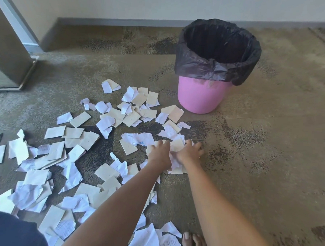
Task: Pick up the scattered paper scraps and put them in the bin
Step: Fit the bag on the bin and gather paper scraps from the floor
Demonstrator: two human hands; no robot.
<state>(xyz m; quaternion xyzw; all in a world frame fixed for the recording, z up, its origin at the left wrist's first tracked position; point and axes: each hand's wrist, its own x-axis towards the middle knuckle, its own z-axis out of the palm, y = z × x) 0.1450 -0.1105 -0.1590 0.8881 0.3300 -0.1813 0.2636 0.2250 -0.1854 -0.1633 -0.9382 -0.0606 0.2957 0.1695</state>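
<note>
Several white and cream paper scraps [131, 113] lie scattered over the carpet from the left edge to the middle. A pink bin [201, 96] lined with a black bag [218, 63] stands upright at the upper right, its mouth open. My left hand [160, 153] and my right hand [189, 152] reach side by side onto a small heap of scraps [176, 146] below and left of the bin. Their fingers are spread and press on the papers, with a crumpled white scrap between the two hands. Neither hand has lifted anything.
A beige wall with a grey skirting [115, 22] runs along the back. A door or cabinet corner [9, 55] stands at the upper left. My bare foot [192, 242] rests at the bottom edge, and dark clothing [15, 237] fills the lower left corner. Bare carpet [272, 154] lies to the right.
</note>
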